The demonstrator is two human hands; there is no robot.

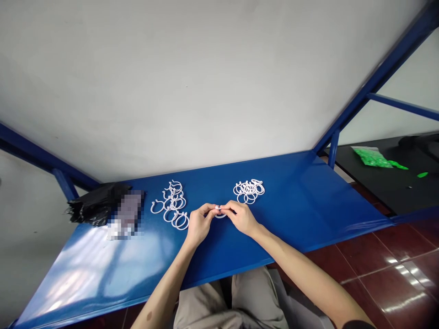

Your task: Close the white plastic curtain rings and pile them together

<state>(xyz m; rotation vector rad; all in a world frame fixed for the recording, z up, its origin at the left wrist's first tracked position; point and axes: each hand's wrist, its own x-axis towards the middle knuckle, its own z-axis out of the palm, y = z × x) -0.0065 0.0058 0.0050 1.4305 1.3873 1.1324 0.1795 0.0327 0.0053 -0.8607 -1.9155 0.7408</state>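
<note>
1. Left hand (pixel 199 224): thumb and forefinger pinched together on the upper part of a small ring; the tight, fingertip hold seems suited to a thin, small part.
2. Right hand (pixel 243 218): mirrors the left, thumb and forefinger pinching the same part from the other side. The fingertips meet almost nose to nose, presumably so that both can bear on one spot.
3. White ring (pixel 221 217), one: between the two hands, its lower arc hanging below the fingertips, just above or on the table (contact cannot be told). Its pinched part is mostly hidden by the fingers.
4. Left cluster of white rings (pixel 177 202): loosely spread, some overlapping, several with a visible gap between knobbed ends; just beside the left hand, likely for easy reach.
5. Right cluster of white rings (pixel 249 192): more tightly heaped, just beyond the right hand; the space between clusters probably keeps the two lots apart.
6. Blue table (pixel 274 237): glossy, bearing all the above; the hands work near its middle, perhaps for equal access to either side.
7. Black plastic bag (pixel 92 203): crumpled at the far left, beside a pixelated item (pixel 129 212), contents unreadable.
8. Black table (pixel 363 183), at right: holds a bag of green pieces (pixel 372 157).
</note>
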